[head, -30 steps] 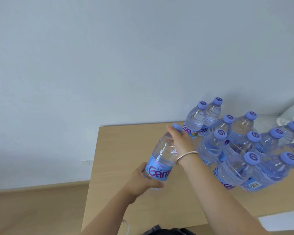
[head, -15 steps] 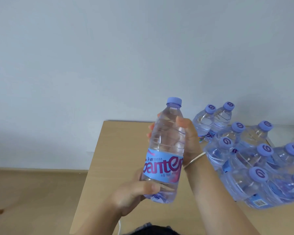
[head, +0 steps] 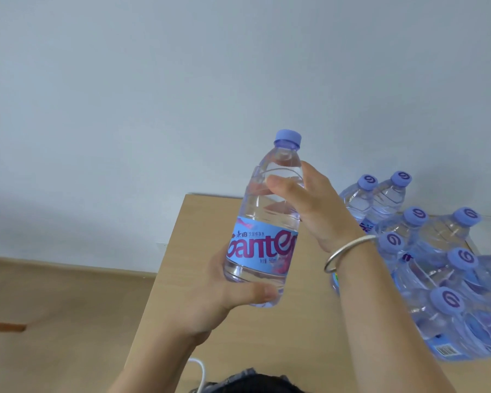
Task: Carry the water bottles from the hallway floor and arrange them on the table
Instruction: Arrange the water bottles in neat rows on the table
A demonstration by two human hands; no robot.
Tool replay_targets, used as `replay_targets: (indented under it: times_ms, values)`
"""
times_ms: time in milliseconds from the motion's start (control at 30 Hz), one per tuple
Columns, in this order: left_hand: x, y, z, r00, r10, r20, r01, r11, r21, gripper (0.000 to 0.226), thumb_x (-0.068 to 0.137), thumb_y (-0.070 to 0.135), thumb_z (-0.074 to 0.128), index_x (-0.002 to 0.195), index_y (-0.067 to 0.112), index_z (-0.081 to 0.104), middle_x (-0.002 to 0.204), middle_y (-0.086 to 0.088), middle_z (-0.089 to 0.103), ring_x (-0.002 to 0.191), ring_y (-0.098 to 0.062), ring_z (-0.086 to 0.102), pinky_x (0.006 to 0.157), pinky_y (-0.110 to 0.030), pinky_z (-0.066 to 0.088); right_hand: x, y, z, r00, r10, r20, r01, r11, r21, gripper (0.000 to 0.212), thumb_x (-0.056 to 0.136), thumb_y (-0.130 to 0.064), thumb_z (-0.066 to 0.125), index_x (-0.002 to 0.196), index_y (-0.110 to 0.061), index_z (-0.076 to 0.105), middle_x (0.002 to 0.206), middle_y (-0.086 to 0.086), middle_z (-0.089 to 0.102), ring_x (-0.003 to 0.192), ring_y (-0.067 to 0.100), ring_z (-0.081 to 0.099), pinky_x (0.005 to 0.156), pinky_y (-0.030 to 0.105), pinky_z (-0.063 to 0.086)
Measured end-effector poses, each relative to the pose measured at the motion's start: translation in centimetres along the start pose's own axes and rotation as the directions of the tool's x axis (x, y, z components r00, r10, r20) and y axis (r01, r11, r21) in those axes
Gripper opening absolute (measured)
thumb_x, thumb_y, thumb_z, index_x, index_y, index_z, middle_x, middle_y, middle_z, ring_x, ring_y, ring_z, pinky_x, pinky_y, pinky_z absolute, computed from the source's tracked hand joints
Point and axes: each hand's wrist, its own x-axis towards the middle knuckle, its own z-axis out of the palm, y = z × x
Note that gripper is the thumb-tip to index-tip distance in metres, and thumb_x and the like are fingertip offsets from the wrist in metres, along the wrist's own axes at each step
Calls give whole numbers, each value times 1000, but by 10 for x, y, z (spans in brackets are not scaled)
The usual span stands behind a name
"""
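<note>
I hold one clear water bottle [head: 267,222] with a purple cap and blue label upright in the air above the wooden table [head: 176,279]. My left hand [head: 224,302] grips its base from below, thumb across the front. My right hand [head: 315,211], with a silver bangle on the wrist, wraps its upper body from the right. Several more bottles [head: 425,251] with purple caps stand grouped on the right part of the table, partly hidden behind my right forearm.
A pale wall rises behind the table. Wooden floor [head: 54,321] lies to the left of the table's left edge. A white cable [head: 200,370] shows near the bottom, close to my body.
The bottle has gone from tilted low over the table to upright and raised closer to me. My right hand moved from its cap down to its upper body.
</note>
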Motion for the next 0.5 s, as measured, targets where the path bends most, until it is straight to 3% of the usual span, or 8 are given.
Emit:
replay_targets:
  times_ms: [100,200,300,433,500]
  values:
    - [2,-1,-5,999,-41,-25,41,999,17,48,48,25,74,92,9,61,72,-1,68,64,-10,63,58,-18,49,0,-1,0,1000,15,19,-15,1000,-20,59,70,-38,66,122,-16,49,109,9,69,104,18,65,86,44,56]
    - [7,-5,-12,993,-71,-97,77,995,61,54,44,22,78,95,15,61,75,2,70,67,-8,66,58,-16,50,3,2,0,999,11,30,-8,997,-78,39,71,-39,68,107,-30,58,104,3,71,101,19,66,85,44,56]
    - [14,-15,-21,966,-89,-243,119,987,112,58,47,14,81,100,16,59,81,0,70,69,-9,66,58,-18,51,12,4,-1,996,60,70,-45,979,-197,25,71,-46,72,93,-42,60,87,-11,71,90,20,68,77,45,58]
    - [24,-30,-44,934,-99,-343,171,967,187,62,46,18,84,102,21,58,89,-1,70,77,-12,67,68,-26,57,29,14,10,993,85,77,-63,966,-251,30,72,-42,75,95,-38,56,71,-26,65,75,3,67,73,38,60]
    - [32,-37,-59,932,-113,-344,182,967,176,59,49,12,86,100,22,59,84,5,70,74,-8,68,64,-20,55,40,20,23,995,76,61,-58,964,-258,38,70,-37,78,101,-32,56,82,-20,67,80,3,67,76,38,59]
